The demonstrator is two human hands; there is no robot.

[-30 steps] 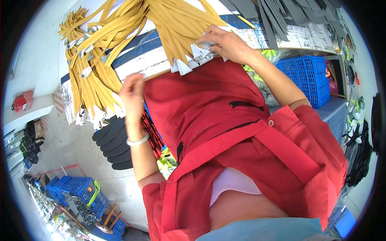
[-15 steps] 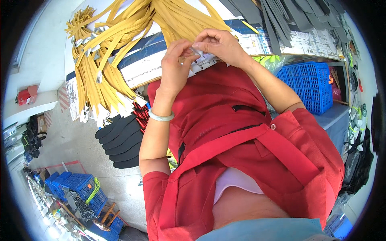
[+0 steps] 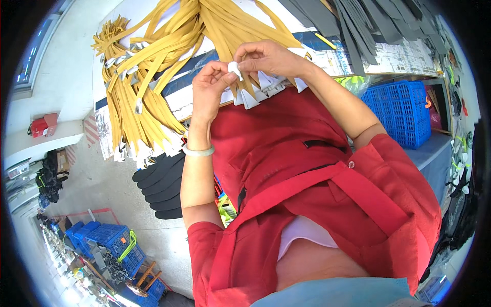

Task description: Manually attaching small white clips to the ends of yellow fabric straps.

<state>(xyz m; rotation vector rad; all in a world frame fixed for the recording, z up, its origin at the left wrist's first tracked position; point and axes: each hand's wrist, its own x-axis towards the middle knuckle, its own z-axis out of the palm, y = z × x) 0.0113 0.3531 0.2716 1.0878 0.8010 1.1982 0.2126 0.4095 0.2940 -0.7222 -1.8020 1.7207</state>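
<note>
Cluttered workshop counter [image 3: 358, 56], heaped with flat yellow straps [image 3: 169, 46] ending in white tips. Left hand [image 3: 212, 89] and right hand [image 3: 268, 56] both pinching one small white tab [image 3: 234, 67], right above the strap ends. Blue lattice crate [image 3: 404, 112] nearby.

place: workshop, probably garment or strap assembly | evidence: bundled yellow straps [image 3: 153, 66] on worktable [image 3: 358, 56]; grey strips [image 3: 358, 20]; blue crates [image 3: 401, 112]; stacked black cut pieces [image 3: 161, 184]
</note>
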